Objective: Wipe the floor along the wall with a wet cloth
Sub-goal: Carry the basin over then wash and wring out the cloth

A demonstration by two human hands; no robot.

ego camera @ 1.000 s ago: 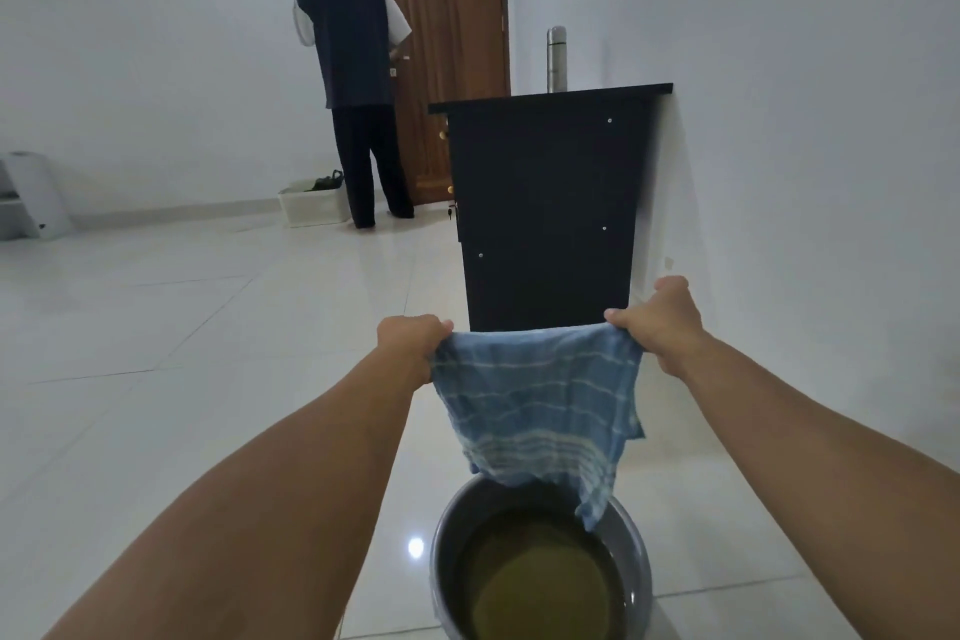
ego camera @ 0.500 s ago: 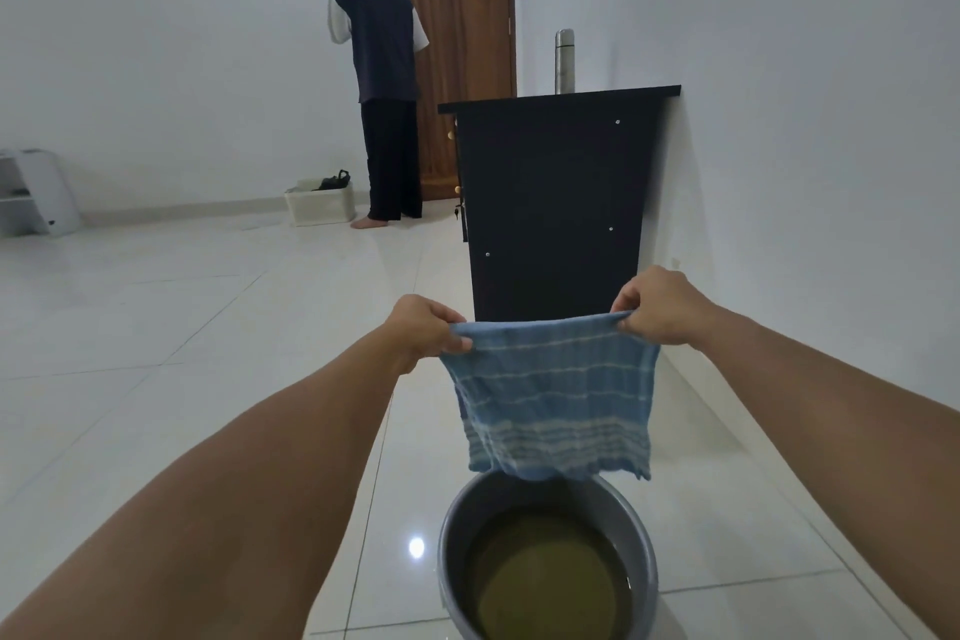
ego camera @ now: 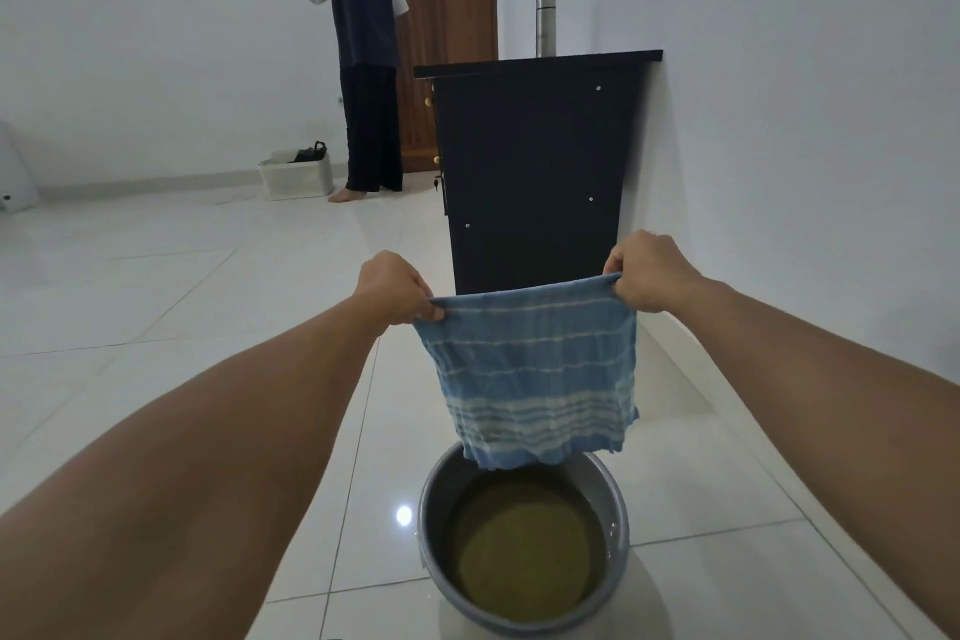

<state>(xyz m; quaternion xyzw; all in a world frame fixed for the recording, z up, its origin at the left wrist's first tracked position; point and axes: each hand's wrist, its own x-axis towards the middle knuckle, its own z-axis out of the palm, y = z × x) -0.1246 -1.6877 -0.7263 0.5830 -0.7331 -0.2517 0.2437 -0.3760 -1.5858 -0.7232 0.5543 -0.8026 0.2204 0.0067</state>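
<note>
Above the basin (ego camera: 523,543), both hands (left (ego camera: 397,288), right (ego camera: 649,271)) pinch the cloth (ego camera: 535,377) spread; next, probably, lowering it flat beside the wall (ego camera: 810,130).

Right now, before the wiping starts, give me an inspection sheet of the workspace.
Surface: glossy pale tiled floor, a lamp glint beside the basin.
Job's things: blue striped cloth held spread by its top corners, hanging above a metal basin of murky yellowish water; wall runs along the right.
Clutter: white basket by the far wall.
Grippers: left hand and right hand each pinch a top corner.
Cables: nothing seen.
Surroundings: dark cabinet against the wall with a steel flask on top; another person stands at a wooden door.
</note>
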